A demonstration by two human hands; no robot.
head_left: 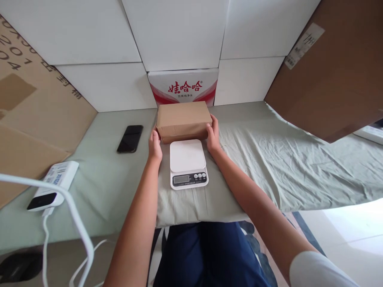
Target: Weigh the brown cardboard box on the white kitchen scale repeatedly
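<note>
Brown rectangular cardboard box [184,119]: closed, lying lengthwise from left to right, clasped between two bare hands; it is just beyond a kitchen-style scale, and whether its underside rests on the cloth or is slightly raised, I cannot tell.
Left hand [154,146]: against the box's left end, thumb pointing up near the front corner; the hand presses inward on the box, its other fingers mostly hidden.
Right hand [213,133]: clamped on the box's right end, thumb on the front edge, fingers wrapped around the side.
White plastic scale with a square platform [188,157]: between the forearms, near the box's front; a grey display and three round buttons sit on its black panel.
Black rectangular smartphone [130,138]: flat, left of the box, screen up.
White oblong device with a glossy black end [58,179]: farther left, a white cord plugged into its near end.
Pale green wrinkled cloth [254,159]: spread beneath these objects.
White carton with red Chinese lettering [185,87]: upright behind the box, set among plain white panels [101,87].
Large brown cartons: one at far left with black printing [38,107], another at far right with a white label [329,79].
Person's clothing: dark blue trousers [206,255], white right sleeve [317,271].
</note>
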